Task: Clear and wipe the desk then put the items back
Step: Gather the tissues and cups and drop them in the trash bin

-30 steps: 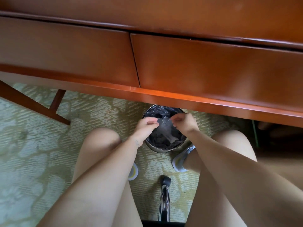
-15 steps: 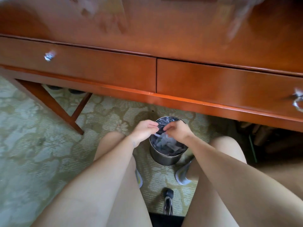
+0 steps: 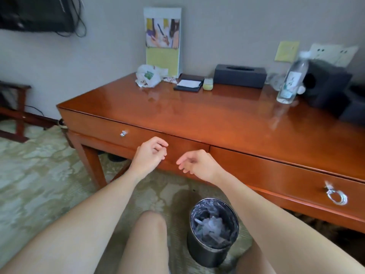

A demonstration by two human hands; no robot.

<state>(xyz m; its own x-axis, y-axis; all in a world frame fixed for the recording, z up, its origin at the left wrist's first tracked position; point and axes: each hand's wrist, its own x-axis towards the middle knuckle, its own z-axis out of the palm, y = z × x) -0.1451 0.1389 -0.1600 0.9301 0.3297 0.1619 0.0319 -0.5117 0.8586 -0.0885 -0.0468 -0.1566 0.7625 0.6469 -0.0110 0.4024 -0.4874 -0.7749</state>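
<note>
Desk (image 3: 217, 119) ahead; left hand (image 3: 151, 155), right hand (image 3: 195, 165) loosely curled, holding nothing; bin (image 3: 205, 256) on carpet (image 3: 39, 184) below.

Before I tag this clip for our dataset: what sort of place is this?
Most likely a hotel room. A glossy wooden desk stands against the wall and carries a standing brochure, a black tissue box and a notepad in a dark holder.

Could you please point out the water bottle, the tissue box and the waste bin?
water bottle (image 3: 291, 81), head view, on its label.
tissue box (image 3: 239, 79), head view, on its front face.
waste bin (image 3: 207, 257), head view, on its outer wall.
</note>
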